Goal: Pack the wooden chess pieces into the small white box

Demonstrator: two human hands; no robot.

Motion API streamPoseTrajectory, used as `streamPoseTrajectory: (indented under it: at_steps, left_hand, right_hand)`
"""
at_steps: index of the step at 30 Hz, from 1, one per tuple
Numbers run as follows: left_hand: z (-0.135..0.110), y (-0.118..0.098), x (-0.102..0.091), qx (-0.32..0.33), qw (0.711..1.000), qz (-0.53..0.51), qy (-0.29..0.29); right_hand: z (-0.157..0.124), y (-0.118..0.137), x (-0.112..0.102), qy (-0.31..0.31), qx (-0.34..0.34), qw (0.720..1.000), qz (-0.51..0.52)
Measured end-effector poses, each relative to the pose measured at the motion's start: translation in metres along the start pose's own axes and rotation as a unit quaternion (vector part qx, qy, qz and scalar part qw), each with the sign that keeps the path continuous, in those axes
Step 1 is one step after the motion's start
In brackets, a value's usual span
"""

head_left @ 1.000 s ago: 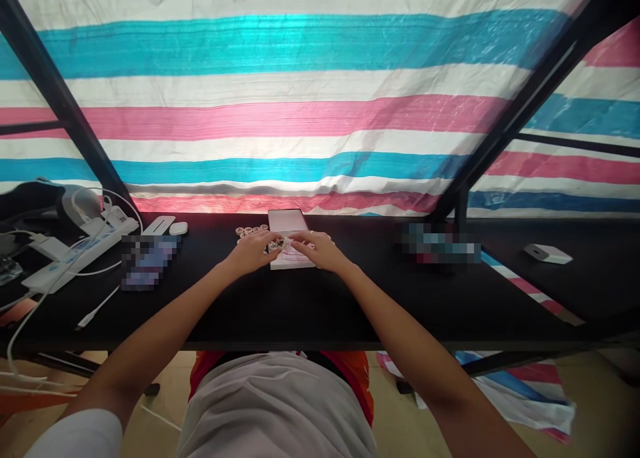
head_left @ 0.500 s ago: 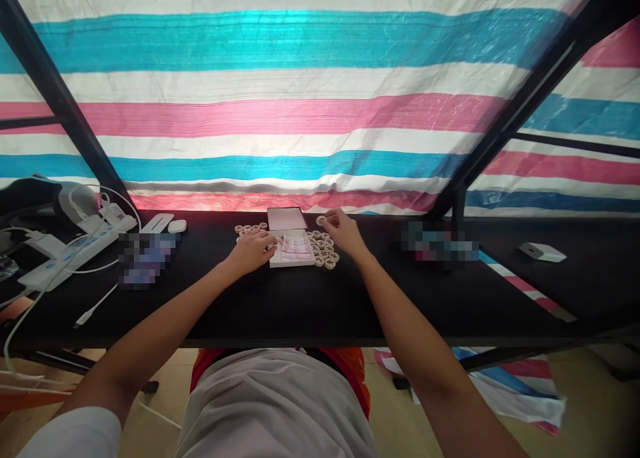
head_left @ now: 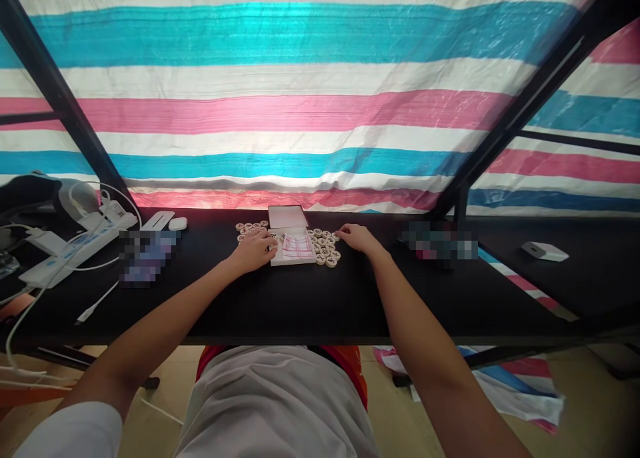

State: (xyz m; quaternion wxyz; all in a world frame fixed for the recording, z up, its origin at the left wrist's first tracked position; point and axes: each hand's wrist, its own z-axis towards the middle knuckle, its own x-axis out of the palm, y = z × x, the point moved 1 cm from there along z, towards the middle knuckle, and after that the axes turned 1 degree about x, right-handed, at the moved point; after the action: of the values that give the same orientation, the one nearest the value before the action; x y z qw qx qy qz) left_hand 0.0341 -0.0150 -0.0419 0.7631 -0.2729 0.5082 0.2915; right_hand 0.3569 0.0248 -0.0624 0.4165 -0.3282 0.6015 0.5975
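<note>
A small white box [head_left: 296,247] with a pink-lined sheet inside lies on the black table [head_left: 310,298], its lid [head_left: 287,216] just behind it. Several round wooden game pieces [head_left: 325,246] lie right of the box, and several more pieces [head_left: 250,227] lie to its left. My left hand [head_left: 256,250] rests at the box's left edge with fingers curled over some pieces. My right hand [head_left: 356,237] lies beside the right cluster, its fingers bent down onto the table; whether it holds a piece is hidden.
A white power strip [head_left: 70,251] with cables and chargers sits at the far left, next to a white remote [head_left: 157,221] and a small white oval device [head_left: 177,224]. A white adapter [head_left: 545,251] lies on the right. A striped tarp [head_left: 300,111] and black frame bars stand behind.
My right hand left the box, reached to the back right with a piece, then came down beside the right cluster. My left hand stayed at the box's left edge.
</note>
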Motion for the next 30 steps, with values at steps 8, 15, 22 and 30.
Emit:
streamPoseTrajectory:
  at_steps: [8, 15, 22, 30]
  left_hand:
    - [0.001, -0.003, -0.004, 0.007, 0.999, 0.001, 0.031]
    - [0.002, -0.002, -0.003, 0.020, 0.999, -0.004, 0.031]
    - [0.003, 0.001, 0.001, 0.025, 0.999, -0.003, 0.023]
    - [0.003, 0.001, 0.002, 0.017, 0.999, -0.016, 0.024]
  right_hand:
    - [-0.009, 0.009, -0.008, 0.060, -0.037, 0.997, -0.009]
    - [-0.009, 0.010, -0.006, 0.062, -0.045, 0.997, -0.012]
    - [-0.008, 0.010, -0.006, 0.061, -0.050, 0.997, -0.013]
    - [-0.010, 0.015, -0.006, 0.064, -0.055, 0.996, -0.023]
